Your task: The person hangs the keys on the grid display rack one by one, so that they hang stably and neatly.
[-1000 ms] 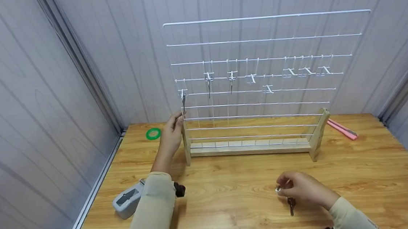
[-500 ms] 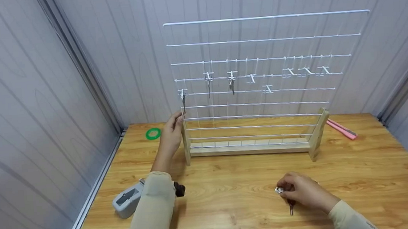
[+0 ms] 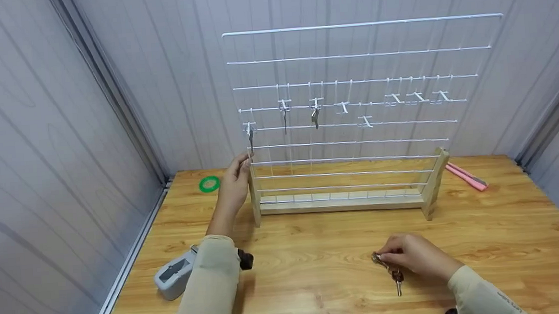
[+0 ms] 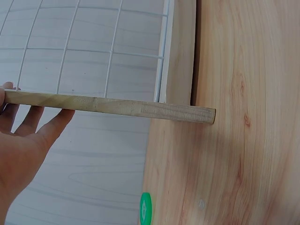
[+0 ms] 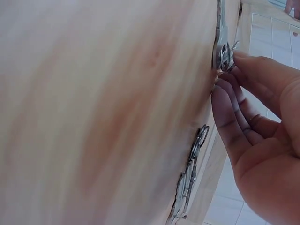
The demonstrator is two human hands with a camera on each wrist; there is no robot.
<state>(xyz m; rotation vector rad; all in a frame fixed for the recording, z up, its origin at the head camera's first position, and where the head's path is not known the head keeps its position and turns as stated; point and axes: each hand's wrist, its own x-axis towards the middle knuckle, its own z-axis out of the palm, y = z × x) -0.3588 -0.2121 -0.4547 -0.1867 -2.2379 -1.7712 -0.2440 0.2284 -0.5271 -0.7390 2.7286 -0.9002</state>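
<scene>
My left hand (image 3: 234, 183) grips the left wooden side post (image 4: 117, 107) of a white wire rack (image 3: 348, 145), with fingers bent against its edge. Above that hand a key (image 3: 251, 140) hangs from a white hook. At the front right, low over the table, my right hand (image 3: 417, 256) pinches a key ring (image 5: 227, 57) between thumb and fingertips. A silver key (image 5: 220, 28) is joined to this ring. Another bunch of keys (image 5: 187, 176) lies on the wood beside the hand; in the head view, dark-headed keys (image 3: 398, 282) show just below the fingers.
Two more keys (image 3: 315, 118) hang on the rack's hooks, and several other hooks (image 3: 418, 97) carry nothing. A grey tool (image 3: 175, 275) lies by the left forearm. A green tape roll (image 3: 209, 184) sits behind at left, a pink-handled item (image 3: 468, 177) at right.
My right hand has shifted slightly left, and more of the keys shows under it. One key hanging on the rack has turned. The left hand keeps its hold on the post.
</scene>
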